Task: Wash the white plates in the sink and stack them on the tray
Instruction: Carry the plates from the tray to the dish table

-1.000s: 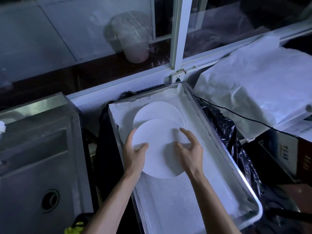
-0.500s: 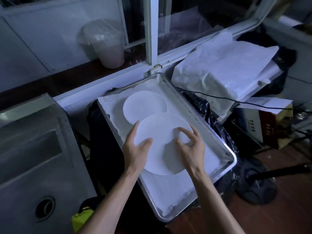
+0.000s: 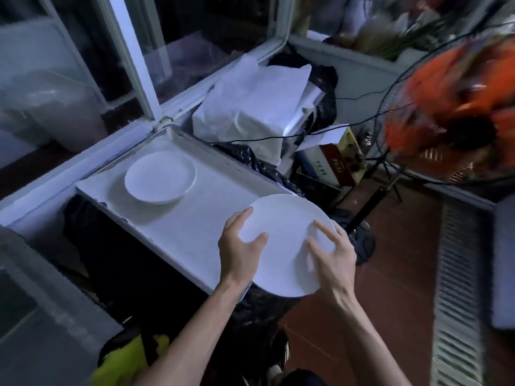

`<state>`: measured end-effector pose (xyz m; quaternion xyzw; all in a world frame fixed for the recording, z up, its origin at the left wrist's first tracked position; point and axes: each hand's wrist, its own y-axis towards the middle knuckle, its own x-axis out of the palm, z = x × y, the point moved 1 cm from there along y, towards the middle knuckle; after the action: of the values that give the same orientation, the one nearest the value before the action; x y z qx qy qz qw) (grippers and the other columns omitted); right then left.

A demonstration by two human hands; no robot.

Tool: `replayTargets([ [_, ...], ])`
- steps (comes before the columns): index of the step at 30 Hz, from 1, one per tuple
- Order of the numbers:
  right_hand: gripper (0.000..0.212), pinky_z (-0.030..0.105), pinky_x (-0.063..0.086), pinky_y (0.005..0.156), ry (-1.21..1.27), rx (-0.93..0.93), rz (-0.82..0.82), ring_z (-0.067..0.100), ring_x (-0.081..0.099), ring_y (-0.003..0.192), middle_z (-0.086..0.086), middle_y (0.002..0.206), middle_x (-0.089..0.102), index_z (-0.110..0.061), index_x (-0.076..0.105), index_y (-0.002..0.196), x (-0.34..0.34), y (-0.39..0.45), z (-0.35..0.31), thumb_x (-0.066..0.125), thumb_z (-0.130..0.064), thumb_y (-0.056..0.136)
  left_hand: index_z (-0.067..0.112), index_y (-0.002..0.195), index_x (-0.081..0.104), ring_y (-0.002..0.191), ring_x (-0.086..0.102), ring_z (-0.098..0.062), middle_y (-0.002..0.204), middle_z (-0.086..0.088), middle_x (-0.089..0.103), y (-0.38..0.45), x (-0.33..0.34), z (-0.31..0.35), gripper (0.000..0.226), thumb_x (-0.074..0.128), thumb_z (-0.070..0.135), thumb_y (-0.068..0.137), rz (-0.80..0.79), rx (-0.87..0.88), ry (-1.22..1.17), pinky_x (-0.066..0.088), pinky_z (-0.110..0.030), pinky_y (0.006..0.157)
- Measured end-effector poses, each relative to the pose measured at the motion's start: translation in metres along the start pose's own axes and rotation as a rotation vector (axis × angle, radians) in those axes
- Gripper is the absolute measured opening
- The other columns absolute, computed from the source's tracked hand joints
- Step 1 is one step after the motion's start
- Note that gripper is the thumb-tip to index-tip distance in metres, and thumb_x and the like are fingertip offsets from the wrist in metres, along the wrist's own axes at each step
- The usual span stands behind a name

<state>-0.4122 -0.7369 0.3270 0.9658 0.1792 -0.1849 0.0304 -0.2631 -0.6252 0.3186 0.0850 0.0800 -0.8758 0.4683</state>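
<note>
Left hand (image 3: 242, 247) and right hand (image 3: 331, 254) clasp opposite rims of a rigid, probably slippery, breakable white plate (image 3: 287, 240) beside the tray (image 3: 181, 232)

Held plate (image 3: 281, 240) and stacked plates (image 3: 160, 176) — smooth white ware with a soft sheen, probably glazed ceramic. Tray (image 3: 181, 227): a matt white, finely textured liner, cloth or paper, covers its floor; bare metal shows at the near edge. Window frame (image 3: 131, 65), painted white, semi-gloss, set with glass panes. Wrapped bundle (image 3: 250, 107) — crinkled white paper or sheet. Bag (image 3: 259, 162) beside the tray: glossy black plastic. Floor (image 3: 390, 288): smooth reddish-brown tile.
</note>
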Motion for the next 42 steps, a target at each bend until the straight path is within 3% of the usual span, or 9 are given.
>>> replayTargets([
  [3,0.035,0.020,0.036,0.096,-0.011,0.023,0.123,0.002,0.045,0.126,-0.010,0.144,0.049,-0.035,0.072,0.116,-0.048,-0.012,0.015,0.074,-0.017,0.085,0.026,0.138,0.061,0.112,0.045,0.025,0.133,0.016,0.057,-0.019,0.041,0.014,0.062,0.078,0.013,0.080,-0.118,0.064,0.019,0.035,0.006,0.084],
  [6,0.035,-0.003,0.032,0.084,-0.025,0.044,0.249,-0.002,0.046,0.121,-0.012,0.139,0.051,-0.035,0.072,0.113,-0.100,-0.023,0.030,0.073,-0.016,0.084,0.024,0.138,0.061,0.110,0.049,0.021,0.133,0.014,0.058,-0.039,0.087,0.030,0.063,0.078,0.014,0.078,-0.216,0.132,0.063,0.036,0.004,0.086],
  [11,0.038,-0.012,0.023,0.077,-0.038,0.081,0.440,-0.018,0.041,0.103,-0.014,0.127,0.049,-0.023,0.072,0.117,-0.194,-0.043,0.066,0.074,-0.009,0.081,0.021,0.135,0.064,0.122,0.058,-0.012,0.134,0.003,0.061,-0.092,0.175,0.058,0.064,0.078,0.006,0.074,-0.383,0.189,0.046,0.049,-0.036,0.105],
  [18,0.041,-0.004,0.030,0.090,-0.029,0.161,0.688,-0.004,0.051,0.114,-0.011,0.125,0.056,-0.014,0.071,0.120,-0.350,-0.082,0.122,0.073,-0.008,0.080,0.026,0.135,0.063,0.117,0.058,-0.008,0.129,0.012,0.063,-0.200,0.311,0.094,0.063,0.079,0.008,0.076,-0.585,0.156,0.007,0.052,-0.038,0.100],
  [22,0.041,0.033,0.041,0.110,-0.018,0.180,0.790,0.013,0.055,0.125,0.000,0.132,0.062,-0.016,0.070,0.121,-0.441,-0.112,0.149,0.074,-0.010,0.081,0.023,0.134,0.064,0.120,0.058,-0.011,0.130,0.007,0.064,-0.269,0.388,0.114,0.063,0.080,0.004,0.075,-0.692,0.194,-0.023,0.048,-0.038,0.105],
  [29,0.037,-0.010,0.026,0.080,-0.055,0.270,1.027,-0.004,0.045,0.113,-0.010,0.130,0.053,-0.019,0.071,0.119,-0.575,-0.182,0.198,0.074,-0.013,0.083,0.032,0.131,0.065,0.117,0.060,-0.010,0.128,0.013,0.064,-0.390,0.502,0.138,0.062,0.082,0.011,0.075,-0.934,0.263,0.002,0.052,-0.041,0.101],
  [34,0.037,-0.006,0.030,0.083,-0.076,0.352,1.203,-0.009,0.041,0.111,-0.013,0.129,0.048,-0.022,0.072,0.118,-0.645,-0.233,0.229,0.073,-0.013,0.082,0.039,0.129,0.064,0.114,0.059,-0.005,0.126,0.017,0.063,-0.468,0.571,0.146,0.061,0.083,0.019,0.075,-1.148,0.322,0.023,0.051,-0.032,0.099],
  [38,0.039,0.028,0.043,0.103,-0.093,0.445,1.337,0.008,0.047,0.125,-0.005,0.142,0.050,-0.023,0.072,0.121,-0.695,-0.265,0.252,0.071,-0.014,0.083,0.037,0.135,0.061,0.119,0.056,-0.008,0.131,0.015,0.059,-0.525,0.626,0.147,0.061,0.081,0.024,0.079,-1.319,0.345,0.028,0.051,-0.024,0.093],
  [42,0.038,0.021,0.039,0.092,-0.109,0.506,1.452,0.009,0.048,0.122,-0.006,0.140,0.051,-0.025,0.071,0.120,-0.746,-0.282,0.277,0.070,-0.016,0.084,0.033,0.135,0.061,0.116,0.059,-0.016,0.131,0.008,0.060,-0.576,0.688,0.149,0.061,0.081,0.020,0.079,-1.442,0.350,0.030,0.054,-0.042,0.098],
])
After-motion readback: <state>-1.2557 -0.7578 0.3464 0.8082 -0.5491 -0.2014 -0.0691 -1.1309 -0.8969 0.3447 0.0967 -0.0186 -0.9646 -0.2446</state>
